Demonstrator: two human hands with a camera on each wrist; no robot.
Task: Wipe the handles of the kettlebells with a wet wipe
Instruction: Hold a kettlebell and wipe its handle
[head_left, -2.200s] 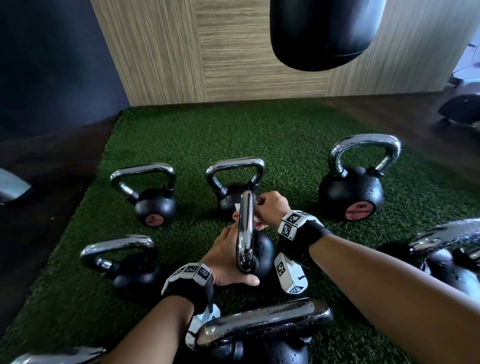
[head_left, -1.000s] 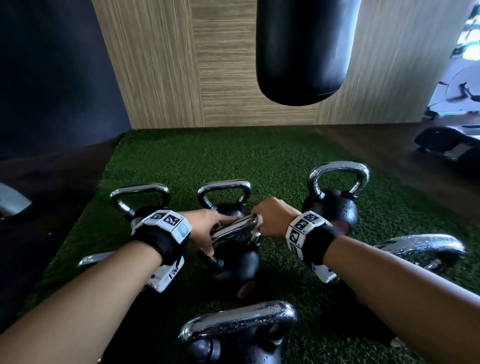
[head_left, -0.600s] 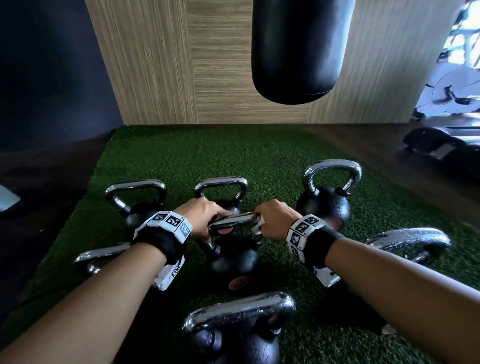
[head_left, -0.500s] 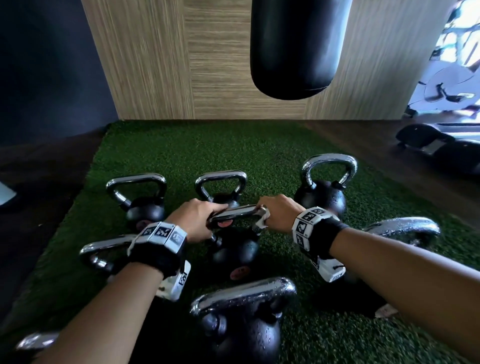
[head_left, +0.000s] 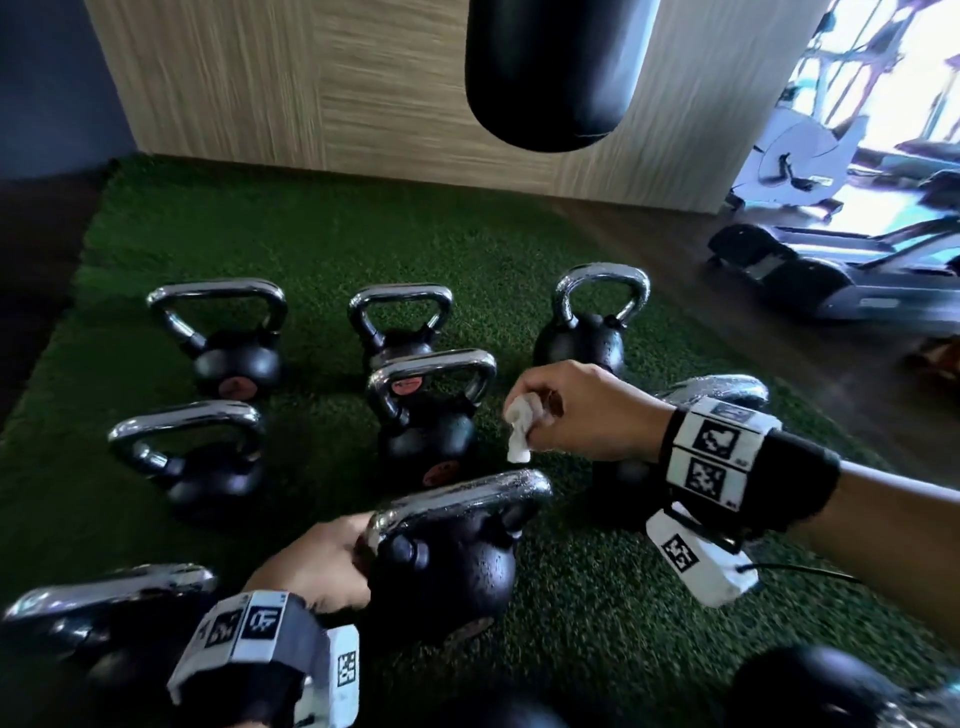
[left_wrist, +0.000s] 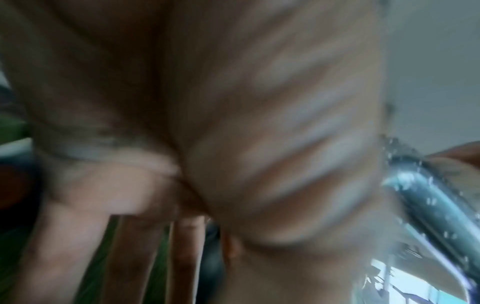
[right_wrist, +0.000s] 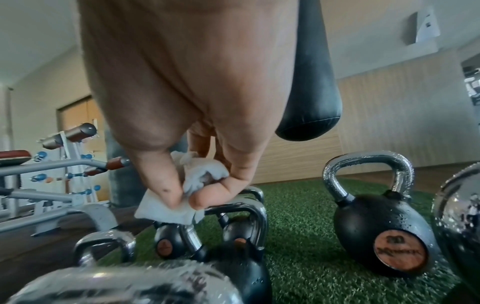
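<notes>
At the near edge of the green turf mat (head_left: 597, 613), the left hand (head_left: 317, 564) now curls its grip round the wet chrome handle (head_left: 457, 501) of the nearest kettlebell (head_left: 447, 571); half a second ago it held the middle kettlebell (head_left: 428, 434). The right hand (head_left: 587, 413) has lifted off that handle and hangs above the mat, pinching the crumpled wet wipe (head_left: 519, 428). Farther back, three kettlebells stand untouched beneath the hanging punching bag (head_left: 556, 73).

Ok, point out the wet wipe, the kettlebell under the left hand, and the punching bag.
wet wipe (right_wrist: 166, 207), right wrist view, lower flap.
kettlebell (head_left: 457, 571), head view, black body.
punching bag (head_left: 550, 78), head view, lower body.
</notes>
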